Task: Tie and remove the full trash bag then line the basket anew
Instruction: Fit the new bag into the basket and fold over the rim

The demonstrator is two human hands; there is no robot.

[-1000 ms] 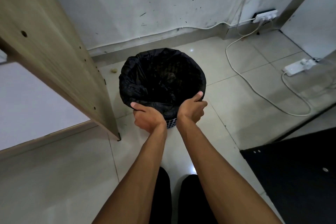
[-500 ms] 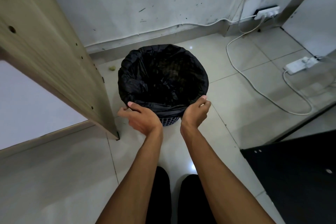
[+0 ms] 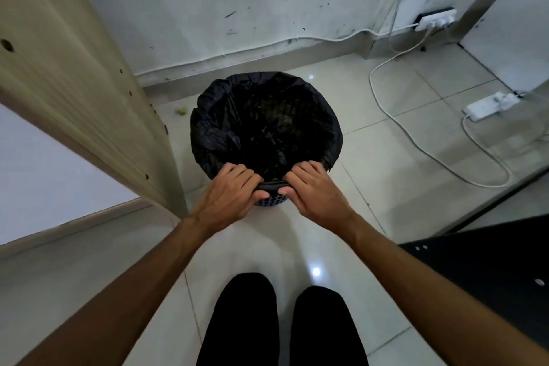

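While the basket stands upright, both hands' fingers pinch the trash bag's near rim.

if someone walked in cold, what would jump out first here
The black trash bag lining the round basket on the floor in mid-frame, with the left hand and right hand pinching its near rim. Next, the white cable snaking over the tiles at right to a power strip.
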